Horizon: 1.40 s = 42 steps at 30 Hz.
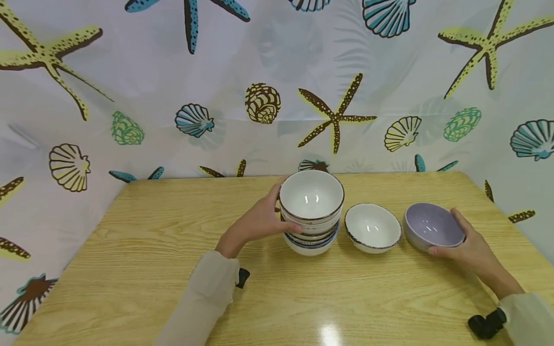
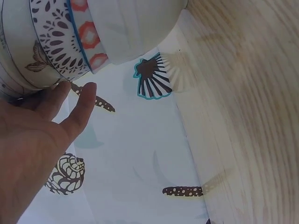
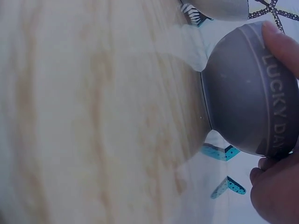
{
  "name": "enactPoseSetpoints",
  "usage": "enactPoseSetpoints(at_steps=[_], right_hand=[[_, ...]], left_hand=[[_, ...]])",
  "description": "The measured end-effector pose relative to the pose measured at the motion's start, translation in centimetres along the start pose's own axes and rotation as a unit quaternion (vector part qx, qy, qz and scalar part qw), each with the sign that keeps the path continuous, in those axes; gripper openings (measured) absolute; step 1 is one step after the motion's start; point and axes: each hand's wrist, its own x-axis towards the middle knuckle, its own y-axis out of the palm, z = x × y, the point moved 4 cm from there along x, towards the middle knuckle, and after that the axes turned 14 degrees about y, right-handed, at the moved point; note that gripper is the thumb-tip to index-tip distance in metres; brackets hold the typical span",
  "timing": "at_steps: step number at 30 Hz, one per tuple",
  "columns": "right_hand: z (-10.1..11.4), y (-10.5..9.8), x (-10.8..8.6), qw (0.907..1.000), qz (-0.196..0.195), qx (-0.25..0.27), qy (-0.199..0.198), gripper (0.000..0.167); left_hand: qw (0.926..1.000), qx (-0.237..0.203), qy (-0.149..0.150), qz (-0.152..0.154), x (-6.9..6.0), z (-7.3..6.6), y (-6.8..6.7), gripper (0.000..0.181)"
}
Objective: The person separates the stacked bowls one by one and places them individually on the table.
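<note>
A stack of several bowls [image 1: 309,218] stands upright in the middle of the table, a white one with a dark rim on top. My left hand [image 1: 261,218] grips the stack from its left side, thumb across the front, other fingers round the back. In the left wrist view, the stack's lower bowls [image 2: 51,37] show brown, blue and red patterns. A purple bowl [image 1: 433,226] sits upright at the right; my right hand [image 1: 472,250] holds its rim from the right. Raised letters "LUCKY DAY" run round its side in the right wrist view.
Between the stack and the purple bowl is a single white bowl [image 1: 373,227] with a speckled dark rim. All stand on a light wooden table [image 1: 143,264]. Behind it hangs a white cloth [image 1: 233,86] printed with shells and starfish.
</note>
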Motion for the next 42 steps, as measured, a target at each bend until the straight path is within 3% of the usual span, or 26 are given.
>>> enactPoseSetpoints(at_steps=[11,19,23,31,42], right_hand=[[0.2,-0.7,-0.1,0.9999,0.010,0.011,0.000,0.109],[0.8,-1.5,0.0,0.9991,0.016,0.033,-0.021,0.099],[1.6,-1.6,0.1,0.9986,0.030,0.039,-0.018,0.097],[3.1,-1.9,0.1,0.9975,0.032,0.040,-0.049,0.094],[7.2,-0.3,0.2,0.9933,0.067,0.041,-0.085,0.097]], left_hand=[[0.9996,-0.024,-0.014,0.008,-0.3,0.4,0.2,0.131],[0.9994,-0.029,-0.015,0.011,-0.4,0.5,0.4,0.125],[0.9995,-0.023,-0.020,0.013,-0.5,0.6,0.3,0.121],[0.9998,-0.012,-0.007,0.017,-0.3,0.3,0.3,0.123],[0.9995,-0.020,-0.019,0.013,-0.5,0.6,0.4,0.119]])
